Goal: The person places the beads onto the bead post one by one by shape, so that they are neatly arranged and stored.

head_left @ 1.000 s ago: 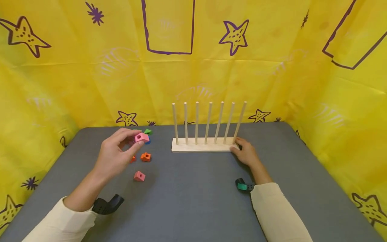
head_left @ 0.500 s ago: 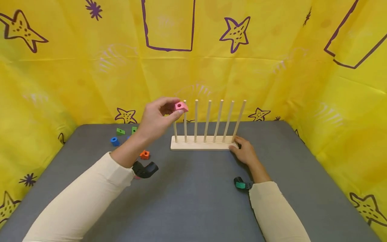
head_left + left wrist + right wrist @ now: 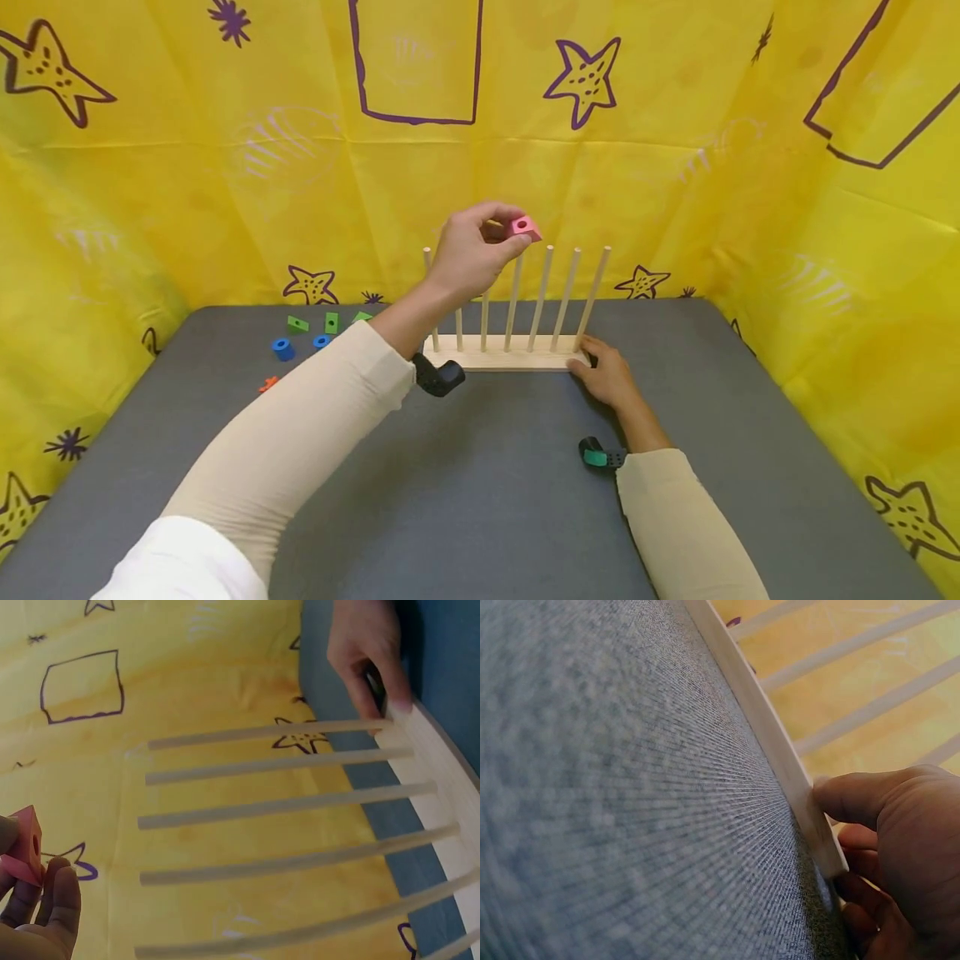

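Yellow star-printed cloth (image 3: 675, 167) walls in a grey table (image 3: 487, 483), and we work at its far middle. Our left hand (image 3: 468, 254) pinches a pink block (image 3: 523, 226) between thumb and fingertips; in the left wrist view the same block (image 3: 28, 846) shows one round hole through its face. We hold it in the air at the level of the peg tips, above the middle of the peg rack (image 3: 504, 354). It is not yet on any peg.

Our right hand (image 3: 609, 379) rests on the table at the right end of the rack. Its thumb presses the end of the wooden base (image 3: 780, 761), and its fingers curl round that end.

We judge the work to be at its start. All seven pegs stand bare, so no block is threaded. Loose pieces remain at the far left of the table: two blue rings (image 3: 283, 348), three green blocks (image 3: 331, 322) and one orange piece (image 3: 267, 384).

Our left forearm (image 3: 315, 433) covers the table in front of the rack's left end, so we cannot tell whether more pieces lie there. It also hides the lower part of the two left pegs.
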The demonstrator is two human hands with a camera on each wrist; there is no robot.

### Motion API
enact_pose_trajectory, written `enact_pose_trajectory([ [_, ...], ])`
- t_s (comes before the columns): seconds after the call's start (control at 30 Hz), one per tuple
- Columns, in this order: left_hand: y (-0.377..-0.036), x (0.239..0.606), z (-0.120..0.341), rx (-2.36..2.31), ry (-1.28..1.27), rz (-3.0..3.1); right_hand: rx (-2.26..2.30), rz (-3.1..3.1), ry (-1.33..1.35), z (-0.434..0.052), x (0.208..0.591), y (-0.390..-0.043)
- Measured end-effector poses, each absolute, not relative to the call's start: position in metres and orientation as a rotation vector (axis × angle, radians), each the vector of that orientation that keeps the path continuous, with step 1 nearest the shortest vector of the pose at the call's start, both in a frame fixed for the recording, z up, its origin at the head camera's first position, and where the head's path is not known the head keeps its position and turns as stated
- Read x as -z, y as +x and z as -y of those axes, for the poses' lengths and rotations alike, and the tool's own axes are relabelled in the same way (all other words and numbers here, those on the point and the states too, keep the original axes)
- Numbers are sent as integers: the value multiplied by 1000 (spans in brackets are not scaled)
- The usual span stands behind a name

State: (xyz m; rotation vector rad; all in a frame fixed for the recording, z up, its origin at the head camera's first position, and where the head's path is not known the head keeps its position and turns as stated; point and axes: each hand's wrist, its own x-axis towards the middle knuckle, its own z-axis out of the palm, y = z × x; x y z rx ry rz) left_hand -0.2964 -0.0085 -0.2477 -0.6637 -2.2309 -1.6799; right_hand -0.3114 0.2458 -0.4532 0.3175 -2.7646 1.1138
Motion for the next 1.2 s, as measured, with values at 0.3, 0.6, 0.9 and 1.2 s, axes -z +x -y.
enact_pose_trajectory([
  [0.3, -313, 243, -27, 1780, -642, 2233, -1097, 2777, 332, -244, 452, -313],
  [0.6, -323, 239, -55, 1751, -664, 2289, -1081, 2762, 349, -244, 455, -313],
  [0.9, -328, 241, -81, 1631, -709, 2373, -1115, 2755, 333, -246, 453, -314],
  [1.2, -337, 253, -93, 1592, -713, 2418, -1118, 2709, 387, -244, 455, -314],
])
